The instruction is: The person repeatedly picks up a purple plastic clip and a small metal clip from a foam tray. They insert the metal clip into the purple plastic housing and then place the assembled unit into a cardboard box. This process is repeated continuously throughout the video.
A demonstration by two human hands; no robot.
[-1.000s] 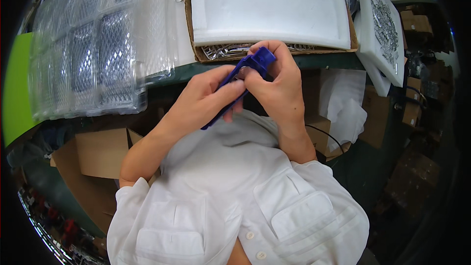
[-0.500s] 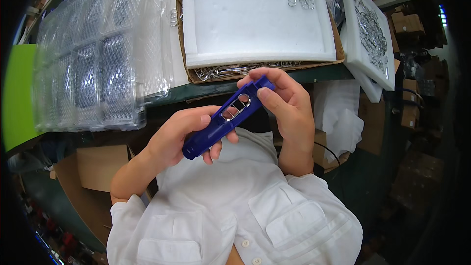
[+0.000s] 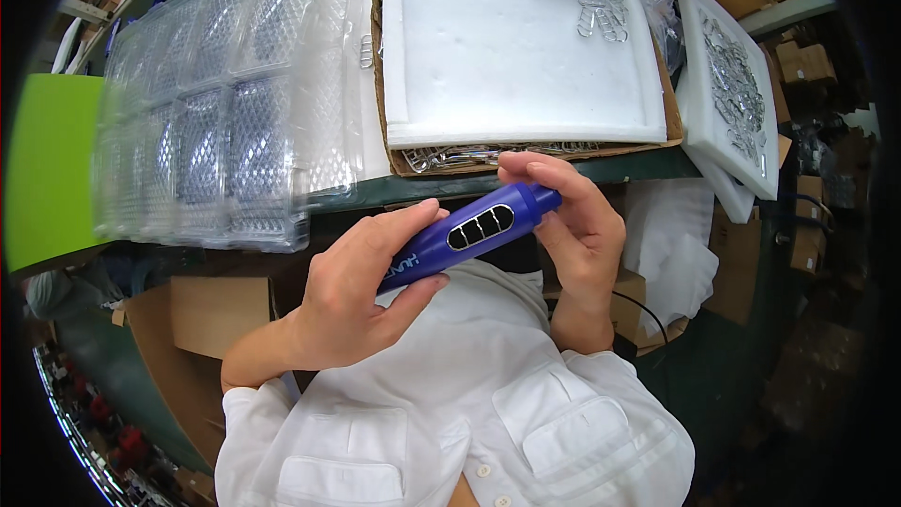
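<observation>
A long blue plastic casing (image 3: 434,252) lies tilted between my hands, its rounded outer face up. Set into that face is a silver-rimmed oval frame (image 3: 481,227) divided into several slots, which look dark inside. Pale lettering marks the casing beside my left hand (image 3: 343,296), which is closed round the lower left end, thumb along the near side and fingers along the far side. At the upper right, the narrower end sits between the thumb and fingers of my right hand (image 3: 584,237). Part of the right fingers' grip is hidden.
A white foam tray (image 3: 516,84) with several small silver frames (image 3: 596,0) rests on a cardboard box of metal parts (image 3: 436,160). Another foam tray (image 3: 694,56) with silver parts leans right. Clear plastic blister trays (image 3: 206,122) stand left, near a green panel (image 3: 47,169). An opened carton (image 3: 221,314) sits below.
The casing has been turned over from its hollow inside to its outer face. My left hand has rolled round it, its back now showing. The whole view has shifted slightly.
</observation>
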